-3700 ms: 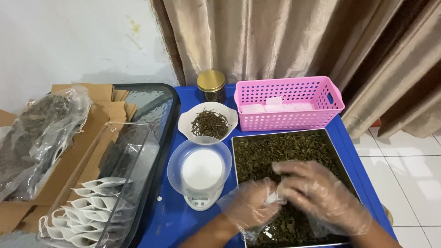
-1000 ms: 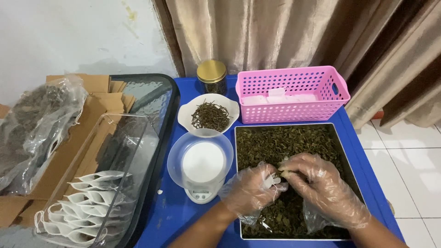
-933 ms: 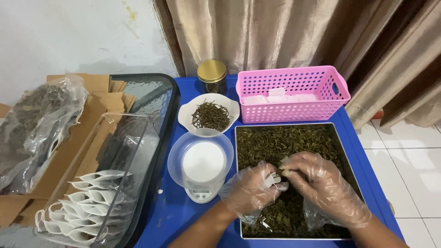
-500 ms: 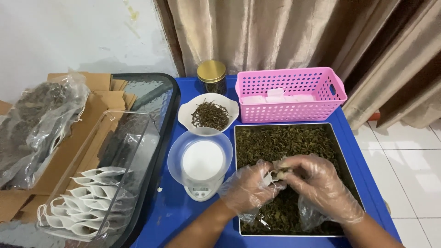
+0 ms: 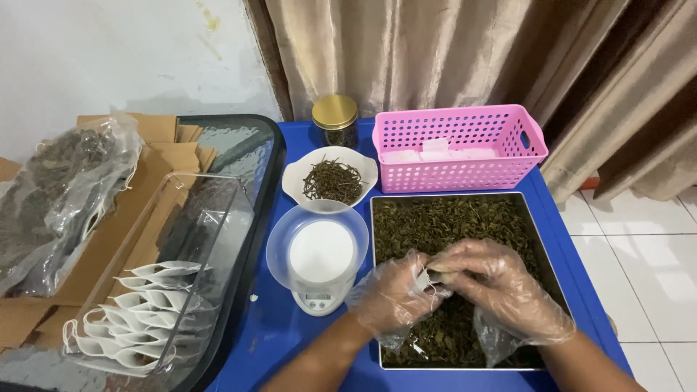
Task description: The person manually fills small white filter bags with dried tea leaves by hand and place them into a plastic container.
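Note:
Both my hands wear loose clear plastic gloves and meet over a metal tray (image 5: 546,250) full of dried green leaves (image 5: 450,221). My left hand (image 5: 396,294) pinches a small white filter bag (image 5: 424,279) by its edge. My right hand (image 5: 501,287) touches the same bag from the right, fingers curled around a pinch of leaves at its mouth. A clear bowl (image 5: 279,243) sits on a small white kitchen scale (image 5: 317,301) just left of the tray.
A white dish of dark twigs (image 5: 332,180), a gold-lidded jar (image 5: 335,120) and a pink basket (image 5: 459,149) stand at the back of the blue table (image 5: 283,341). A clear box of white bags (image 5: 138,312), cardboard and a plastic sack of leaves (image 5: 58,189) lie left.
My hands have drifted slightly toward the tray's middle, still working together at the small bag. Nothing else on the table has moved.

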